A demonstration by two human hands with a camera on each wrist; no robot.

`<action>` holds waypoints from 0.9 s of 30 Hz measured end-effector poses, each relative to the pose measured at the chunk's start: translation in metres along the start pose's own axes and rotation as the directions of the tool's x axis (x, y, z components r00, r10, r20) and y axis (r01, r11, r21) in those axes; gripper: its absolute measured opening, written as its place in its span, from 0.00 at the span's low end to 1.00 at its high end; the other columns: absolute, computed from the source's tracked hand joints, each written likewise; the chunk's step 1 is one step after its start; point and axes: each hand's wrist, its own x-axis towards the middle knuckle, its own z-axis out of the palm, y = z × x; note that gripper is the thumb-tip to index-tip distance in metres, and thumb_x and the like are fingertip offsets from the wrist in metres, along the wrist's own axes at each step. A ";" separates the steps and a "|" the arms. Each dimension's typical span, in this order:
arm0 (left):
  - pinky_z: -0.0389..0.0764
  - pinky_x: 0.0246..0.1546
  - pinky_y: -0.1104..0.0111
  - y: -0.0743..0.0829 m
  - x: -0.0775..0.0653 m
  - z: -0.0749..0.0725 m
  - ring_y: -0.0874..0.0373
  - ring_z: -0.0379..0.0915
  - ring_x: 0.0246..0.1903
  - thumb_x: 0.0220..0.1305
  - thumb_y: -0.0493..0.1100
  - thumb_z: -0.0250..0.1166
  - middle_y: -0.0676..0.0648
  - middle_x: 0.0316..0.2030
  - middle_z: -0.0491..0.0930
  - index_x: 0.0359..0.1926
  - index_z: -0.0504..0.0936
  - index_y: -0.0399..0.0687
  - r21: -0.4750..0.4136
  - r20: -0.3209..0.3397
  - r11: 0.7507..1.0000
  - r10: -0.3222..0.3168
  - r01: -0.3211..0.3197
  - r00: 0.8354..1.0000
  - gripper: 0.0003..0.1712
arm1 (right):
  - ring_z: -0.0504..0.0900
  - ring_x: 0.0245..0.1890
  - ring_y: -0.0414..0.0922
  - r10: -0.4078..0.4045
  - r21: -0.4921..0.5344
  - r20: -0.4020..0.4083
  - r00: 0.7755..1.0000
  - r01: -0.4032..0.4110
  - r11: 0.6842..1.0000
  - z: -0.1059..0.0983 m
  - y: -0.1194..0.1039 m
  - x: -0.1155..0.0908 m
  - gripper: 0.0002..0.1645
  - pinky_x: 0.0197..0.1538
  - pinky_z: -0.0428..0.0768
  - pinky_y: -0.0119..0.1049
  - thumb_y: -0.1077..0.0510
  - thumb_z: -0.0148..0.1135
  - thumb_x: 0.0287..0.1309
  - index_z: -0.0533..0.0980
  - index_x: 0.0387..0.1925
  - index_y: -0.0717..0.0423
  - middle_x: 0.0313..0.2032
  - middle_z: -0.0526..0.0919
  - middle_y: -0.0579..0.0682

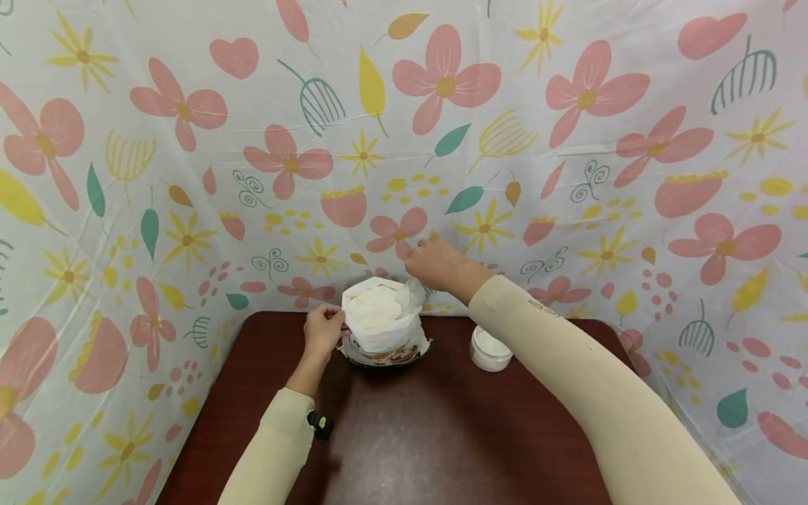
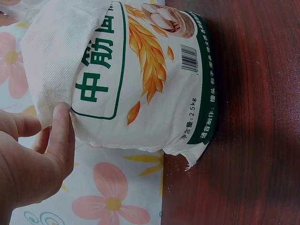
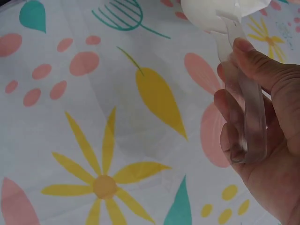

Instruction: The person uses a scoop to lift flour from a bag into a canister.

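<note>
A white flour bag stands open at the table's far side, its top edge folded outward. White flour shows inside it. My left hand pinches the bag's folded rim on the left, thumb and fingers on the cloth in the left wrist view. Above the bag's right side, my right hand grips the handle of a clear plastic scoop. The scoop's bowl is at the bag's right rim, and something white shows in or behind it in the right wrist view.
A clear jar with white contents stands on the dark red table, right of the bag and near my right forearm. A flower-printed curtain hangs close behind the table and along both sides.
</note>
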 end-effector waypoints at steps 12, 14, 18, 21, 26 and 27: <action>0.93 0.37 0.60 0.000 0.000 0.000 0.61 0.83 0.25 0.73 0.36 0.61 0.40 0.36 0.80 0.50 0.81 0.31 0.010 0.000 1.000 0.001 -0.001 1.000 0.11 | 0.84 0.43 0.52 0.011 0.068 -0.067 0.998 -0.006 0.998 0.020 0.004 -0.007 0.04 0.42 0.88 0.46 0.53 0.73 0.62 0.88 0.38 0.46 0.42 0.88 0.47; 0.93 0.40 0.56 0.000 0.000 0.000 0.61 0.82 0.24 0.73 0.36 0.61 0.41 0.36 0.80 0.50 0.81 0.31 0.010 -0.001 1.000 0.004 -0.004 1.000 0.11 | 0.83 0.41 0.52 0.005 0.067 -0.090 0.996 0.001 0.998 0.024 0.005 -0.008 0.05 0.42 0.87 0.46 0.52 0.74 0.61 0.88 0.38 0.46 0.40 0.87 0.47; 0.91 0.45 0.48 0.000 0.000 0.000 0.62 0.82 0.24 0.72 0.36 0.61 0.41 0.35 0.80 0.49 0.81 0.31 0.006 -0.005 1.000 0.013 -0.013 1.000 0.11 | 0.83 0.39 0.53 0.009 0.091 -0.111 0.994 0.001 0.996 0.030 0.005 -0.009 0.06 0.41 0.87 0.47 0.50 0.75 0.60 0.88 0.37 0.46 0.39 0.86 0.48; 0.91 0.47 0.46 0.000 0.000 0.000 0.61 0.82 0.24 0.73 0.36 0.61 0.41 0.35 0.80 0.49 0.81 0.32 0.006 -0.006 1.000 0.015 -0.015 1.000 0.11 | 0.83 0.40 0.53 0.024 0.123 -0.094 0.995 -0.012 0.992 0.035 0.004 -0.008 0.08 0.42 0.87 0.47 0.50 0.75 0.60 0.89 0.40 0.45 0.40 0.86 0.48; 0.91 0.46 0.47 0.000 0.000 -0.001 0.61 0.83 0.24 0.73 0.36 0.61 0.41 0.35 0.80 0.49 0.81 0.32 0.011 -0.002 1.000 0.006 -0.006 1.000 0.11 | 0.84 0.42 0.53 0.052 0.189 -0.079 0.996 -0.036 0.981 0.043 0.003 -0.008 0.11 0.44 0.88 0.48 0.50 0.75 0.60 0.88 0.44 0.44 0.41 0.86 0.49; 0.91 0.46 0.47 0.000 0.001 -0.001 0.61 0.83 0.24 0.73 0.36 0.61 0.41 0.35 0.80 0.49 0.81 0.32 0.011 -0.002 1.000 0.004 -0.004 1.000 0.11 | 0.84 0.42 0.53 0.058 0.198 -0.082 0.995 -0.040 0.979 0.044 0.002 -0.009 0.11 0.44 0.88 0.48 0.50 0.75 0.60 0.88 0.44 0.44 0.41 0.85 0.49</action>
